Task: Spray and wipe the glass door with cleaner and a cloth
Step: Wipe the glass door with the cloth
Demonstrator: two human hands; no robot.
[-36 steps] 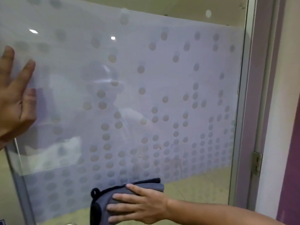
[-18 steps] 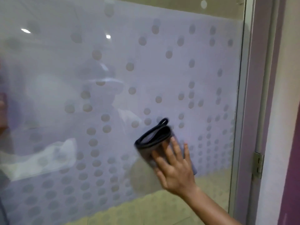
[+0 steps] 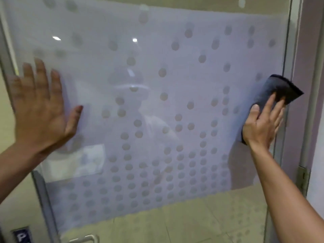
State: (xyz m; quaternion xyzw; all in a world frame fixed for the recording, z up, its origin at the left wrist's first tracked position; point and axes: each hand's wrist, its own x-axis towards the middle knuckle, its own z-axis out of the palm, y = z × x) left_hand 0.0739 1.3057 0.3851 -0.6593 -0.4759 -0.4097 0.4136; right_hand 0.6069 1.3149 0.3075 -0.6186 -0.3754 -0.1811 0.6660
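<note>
At frame right, the right hand is pressing a folded dark grey cloth flat-fingered against the dotted frosted glass door; at frame left, the left hand is lying wide, fingers splayed, on the glass.

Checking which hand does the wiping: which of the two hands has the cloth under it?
The right hand presses the dark cloth at the door's hinge edge; the left hand lies bare on the glass.

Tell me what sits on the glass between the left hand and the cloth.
In the head view, only frosted, dotted film on the glass door lies between the left hand and the cloth; nothing else rests there.
</note>
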